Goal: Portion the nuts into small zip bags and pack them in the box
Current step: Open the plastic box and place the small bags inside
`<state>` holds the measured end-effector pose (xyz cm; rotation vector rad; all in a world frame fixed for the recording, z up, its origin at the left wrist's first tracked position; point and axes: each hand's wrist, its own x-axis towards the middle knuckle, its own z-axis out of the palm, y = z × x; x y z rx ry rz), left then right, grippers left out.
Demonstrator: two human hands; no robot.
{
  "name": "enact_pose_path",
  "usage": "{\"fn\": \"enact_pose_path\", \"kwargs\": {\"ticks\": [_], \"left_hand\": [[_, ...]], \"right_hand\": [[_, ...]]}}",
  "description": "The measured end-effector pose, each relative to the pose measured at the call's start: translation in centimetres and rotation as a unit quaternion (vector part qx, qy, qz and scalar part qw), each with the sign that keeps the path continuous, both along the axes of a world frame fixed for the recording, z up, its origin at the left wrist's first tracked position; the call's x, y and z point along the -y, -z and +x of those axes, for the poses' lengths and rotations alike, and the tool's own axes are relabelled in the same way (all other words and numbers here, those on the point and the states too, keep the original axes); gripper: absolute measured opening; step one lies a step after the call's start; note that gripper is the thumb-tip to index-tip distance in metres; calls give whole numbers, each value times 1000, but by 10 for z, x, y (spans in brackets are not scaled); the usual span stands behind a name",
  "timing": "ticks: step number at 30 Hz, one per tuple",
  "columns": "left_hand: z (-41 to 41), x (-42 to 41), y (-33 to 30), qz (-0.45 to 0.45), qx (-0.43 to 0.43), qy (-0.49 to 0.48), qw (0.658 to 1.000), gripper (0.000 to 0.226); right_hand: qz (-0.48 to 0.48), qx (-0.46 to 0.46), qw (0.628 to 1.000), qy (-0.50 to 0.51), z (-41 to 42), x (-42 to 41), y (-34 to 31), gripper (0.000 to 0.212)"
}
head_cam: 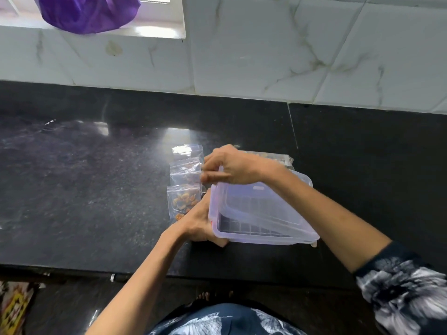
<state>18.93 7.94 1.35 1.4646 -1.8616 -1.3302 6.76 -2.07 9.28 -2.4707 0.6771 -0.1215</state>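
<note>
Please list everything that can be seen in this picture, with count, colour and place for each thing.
zip bags: three seen, clear, nuts visible in the nearer two; in a column on the counter, left of the box
plastic box: one, translucent, near front edge of counter
box lid: one, translucent, tilted over the box
flat packet: one, clear, behind the box, mostly hidden
counter: one, black, polished stone
wall tiles: white, marbled, behind the counter
cloth: one, purple, at the window, top left
mat: one, yellow patterned, floor at bottom left
left hand: holds the box's left end
right hand: fingers curled at the lid's far left corner
</note>
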Motion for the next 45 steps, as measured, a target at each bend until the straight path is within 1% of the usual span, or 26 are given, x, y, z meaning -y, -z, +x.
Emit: {"fn": "enact_pose_path", "kwargs": {"ticks": [2,4,6,8,11,14,16,18,20,22,27,30,31,33,35,38,40,42,45], "left_hand": [[0,-1,1,1,-13,8,1000,92],[1,-1,1,8,-21,12,1000,94],[0,-3,0,4,-35,18,999,96],[-1,-4,-4,3,-41,20,999,93],[-3,-5,-9,-13,-55,22,998,89],[0,-4,-7,-21,-60,20,998,98],[5,-3,-5,-18,-46,26,998,110],[9,-2,-1,-13,-24,21,999,130],[12,-2,3,-4,-4,7,1000,144],[14,-3,6,0,8,-8,1000,150],[12,-7,7,5,3,-41,999,152],[11,-9,7,11,-6,-45,999,150],[10,-10,7,12,-5,-49,999,150],[9,-12,6,12,-2,-58,998,151],[7,-14,5,9,-3,-65,998,151],[5,-18,3,3,-13,-69,998,145],[3,-20,0,-2,-21,-71,997,136],[0,-21,-3,-1,-24,-78,997,129],[-1,-23,-5,3,-25,-86,996,132]], "right_hand": [[30,19,999,34,-9,5,-11,61],[59,47,994,75,-21,8,-18,64],[62,79,989,105,-37,12,-22,69],[63,114,982,136,-59,17,-28,74],[37,151,973,173,-104,17,-42,71],[-12,170,965,201,-154,6,-52,60],[-60,172,952,245,-187,-7,-53,49],[-106,183,935,286,-217,-25,-53,45],[-152,202,910,328,-243,-47,-51,47],[-210,225,877,368,-262,-71,-45,55],[-348,268,762,477,-274,-129,1,58],[-396,273,690,541,-265,-156,46,61],[-404,275,673,555,-262,-162,62,63],[-401,280,655,576,-256,-170,95,67],[-381,279,649,597,-253,-172,121,69],[-342,268,655,617,-258,-171,141,70],[-326,249,673,616,-264,-169,147,68],[-298,225,700,609,-271,-168,154,68],[-228,183,741,605,-279,-168,162,71]]}}
